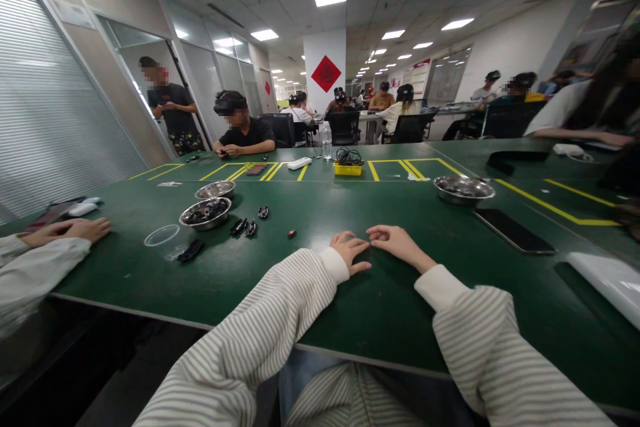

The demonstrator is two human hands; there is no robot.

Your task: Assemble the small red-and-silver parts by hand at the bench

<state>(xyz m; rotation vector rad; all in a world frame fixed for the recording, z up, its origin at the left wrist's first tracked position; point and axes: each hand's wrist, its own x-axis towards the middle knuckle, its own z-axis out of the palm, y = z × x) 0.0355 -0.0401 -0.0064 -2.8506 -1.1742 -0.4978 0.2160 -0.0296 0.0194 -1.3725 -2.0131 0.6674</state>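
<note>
You have three metal bowls point(205, 212) on the counter point(380, 307), and five small dark parts point(250, 228) lie loose beside them. Count also one clear lid point(161, 235), one water bottle point(326, 140) and one yellow tray point(349, 169).

Matt green tabletop, bright steel, soft knit

The tabletop point(380, 307) is a smooth green sheet with a dull sheen under the lamps, marked with yellow tape point(560, 208). The bowls point(205, 225) are polished metal. The clips point(244, 227) beside them are black plastic and the lid point(161, 235) is clear plastic. The sleeves point(270, 327) are soft striped knit, and the phone point(514, 231) is glossy black.
</note>
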